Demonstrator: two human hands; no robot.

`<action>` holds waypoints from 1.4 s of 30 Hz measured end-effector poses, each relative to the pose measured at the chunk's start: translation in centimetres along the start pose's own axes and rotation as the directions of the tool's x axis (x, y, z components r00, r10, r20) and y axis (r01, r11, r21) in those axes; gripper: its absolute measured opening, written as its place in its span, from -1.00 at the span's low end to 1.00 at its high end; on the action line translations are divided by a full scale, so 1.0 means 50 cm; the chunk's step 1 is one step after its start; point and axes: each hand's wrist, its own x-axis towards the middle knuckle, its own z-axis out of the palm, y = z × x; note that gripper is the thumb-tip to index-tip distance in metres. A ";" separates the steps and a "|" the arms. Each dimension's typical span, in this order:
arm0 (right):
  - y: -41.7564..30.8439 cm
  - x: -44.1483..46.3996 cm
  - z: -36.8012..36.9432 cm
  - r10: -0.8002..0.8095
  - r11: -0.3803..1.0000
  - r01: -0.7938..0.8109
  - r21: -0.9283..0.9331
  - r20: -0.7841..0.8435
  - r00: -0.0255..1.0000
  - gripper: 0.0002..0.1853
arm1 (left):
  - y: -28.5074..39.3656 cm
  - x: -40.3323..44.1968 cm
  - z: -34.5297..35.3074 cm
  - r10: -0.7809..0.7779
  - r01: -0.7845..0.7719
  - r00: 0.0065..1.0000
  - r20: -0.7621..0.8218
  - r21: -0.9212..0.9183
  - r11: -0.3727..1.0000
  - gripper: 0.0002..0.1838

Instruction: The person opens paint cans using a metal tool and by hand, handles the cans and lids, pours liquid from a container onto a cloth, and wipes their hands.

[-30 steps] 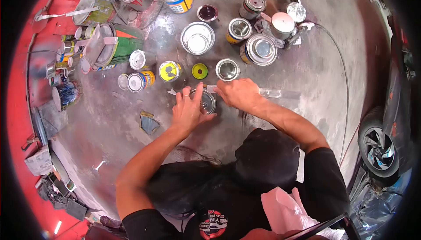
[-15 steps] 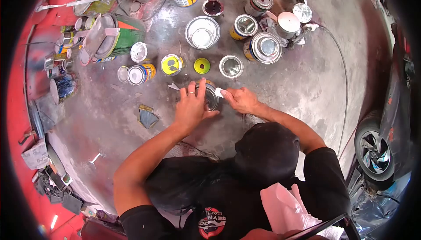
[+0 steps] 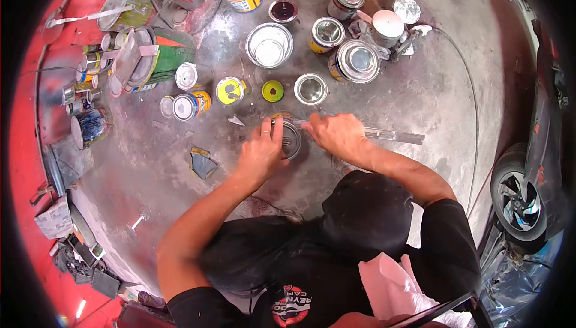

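Observation:
My left hand [image 3: 261, 151] is wrapped around a small paint can [image 3: 290, 141] on the floor, its fingers over the rim and lid. The can has a dark, shiny round top, partly hidden by my fingers. My right hand [image 3: 337, 136] is closed on a long flat metallic strip [image 3: 396, 136]. One end of the strip sticks out to the right past my wrist; the other lies at the can's rim, where its contact is partly hidden. Beyond my hands stand an open can with a silvery inside [image 3: 311, 90] and a small yellow-green container [image 3: 273, 91].
A yellow-topped can [image 3: 231, 90], a large white-lined can [image 3: 269, 46] and a dark red cup [image 3: 283, 11] stand farther back. A spray gun [image 3: 408, 43] with a hose is at the back right. A folded scrap [image 3: 203, 163] lies left; a car wheel [image 3: 517, 204] is right.
The metallic strip has come into view, now stretching right beyond my right hand; before, only a pale end showed at the thumb. My left hand stays on the can. The view has shifted slightly.

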 end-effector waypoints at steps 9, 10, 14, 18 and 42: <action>0.009 0.012 -0.030 0.055 0.998 -0.042 -0.041 0.392 0.919 -0.49 | -0.013 -0.010 0.045 0.059 -0.069 0.991 -0.118 -0.077 0.995 0.16; 0.031 0.008 0.004 0.032 0.994 -0.065 0.093 0.320 0.947 -0.48 | -0.015 -0.005 0.045 0.064 -0.074 0.991 -0.120 -0.087 0.993 0.16; 0.055 -0.002 0.082 0.083 0.871 -0.232 0.432 0.335 0.938 -0.38 | -0.012 -0.006 0.041 0.094 -0.103 0.986 -0.137 -0.067 0.992 0.19; 0.050 -0.002 0.079 0.095 0.841 -0.329 0.430 0.480 0.872 -0.31 | 0.000 -0.008 0.023 0.135 -0.130 0.986 -0.094 0.057 0.990 0.21; 0.044 0.003 -0.022 0.117 0.937 -0.244 0.248 0.435 0.893 -0.38 | 0.018 0.018 0.072 -0.062 0.003 0.967 -0.246 -0.231 0.973 0.14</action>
